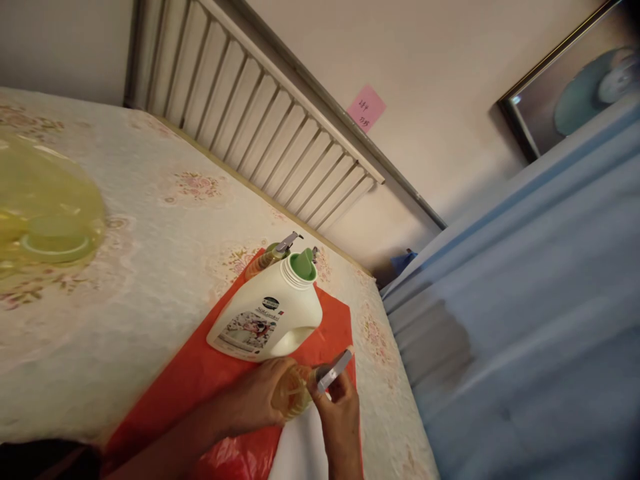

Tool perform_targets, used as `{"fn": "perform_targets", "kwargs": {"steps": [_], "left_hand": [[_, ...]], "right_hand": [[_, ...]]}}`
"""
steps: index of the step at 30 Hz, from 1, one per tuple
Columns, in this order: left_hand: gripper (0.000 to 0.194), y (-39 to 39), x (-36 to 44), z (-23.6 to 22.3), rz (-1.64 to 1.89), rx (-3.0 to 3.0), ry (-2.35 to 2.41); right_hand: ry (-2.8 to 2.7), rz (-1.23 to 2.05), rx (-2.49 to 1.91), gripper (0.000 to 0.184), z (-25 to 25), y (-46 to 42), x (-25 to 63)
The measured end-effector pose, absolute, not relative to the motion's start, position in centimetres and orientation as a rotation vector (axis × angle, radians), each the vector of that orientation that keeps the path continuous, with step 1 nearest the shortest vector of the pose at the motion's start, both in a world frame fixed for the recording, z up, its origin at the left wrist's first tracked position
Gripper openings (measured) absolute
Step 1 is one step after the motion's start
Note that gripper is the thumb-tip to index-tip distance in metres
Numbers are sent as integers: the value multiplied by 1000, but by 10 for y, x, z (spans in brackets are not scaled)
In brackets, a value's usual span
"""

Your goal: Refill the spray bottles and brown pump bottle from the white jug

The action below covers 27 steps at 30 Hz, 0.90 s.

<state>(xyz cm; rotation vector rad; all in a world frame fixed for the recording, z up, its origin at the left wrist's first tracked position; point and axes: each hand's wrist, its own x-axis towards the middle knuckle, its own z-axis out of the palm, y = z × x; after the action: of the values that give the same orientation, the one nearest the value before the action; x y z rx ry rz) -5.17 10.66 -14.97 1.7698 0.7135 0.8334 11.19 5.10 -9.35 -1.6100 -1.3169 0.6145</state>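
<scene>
Our left hand (263, 393) is clasping the yellowish bottle (294, 398) and our right hand (339, 410) is pinching its grey top (335, 371) over red sheeting (334, 317), white jug (297, 303) standing just beyond, yellow container (53, 193) getting cut off leftward.

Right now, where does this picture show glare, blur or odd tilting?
In the head view, the scene leans, the radiator running diagonally; glints show on the red sheet near the bottom; the yellow container at left looks soft; the held pump bottle seems less crisp than the white bottle.
</scene>
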Motion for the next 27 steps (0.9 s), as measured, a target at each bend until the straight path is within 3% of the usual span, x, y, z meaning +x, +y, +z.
{"fn": "perform_targets", "kwargs": {"steps": [10,17,23,27], "left_hand": [[46,105,-53,-149,836,1772,737],[51,107,-53,-147,808,1765,710],[45,104,-54,-144,823,1767,725],[47,105,-53,-148,842,1761,726]], "right_hand": [[-1352,732,-1532,28,-88,42,115],[-1207,507,-1582,24,-95,49,100],[-1297,625,-1576,36,-98,44,109],[-1315,679,-1565,32,-99,42,114]]}}
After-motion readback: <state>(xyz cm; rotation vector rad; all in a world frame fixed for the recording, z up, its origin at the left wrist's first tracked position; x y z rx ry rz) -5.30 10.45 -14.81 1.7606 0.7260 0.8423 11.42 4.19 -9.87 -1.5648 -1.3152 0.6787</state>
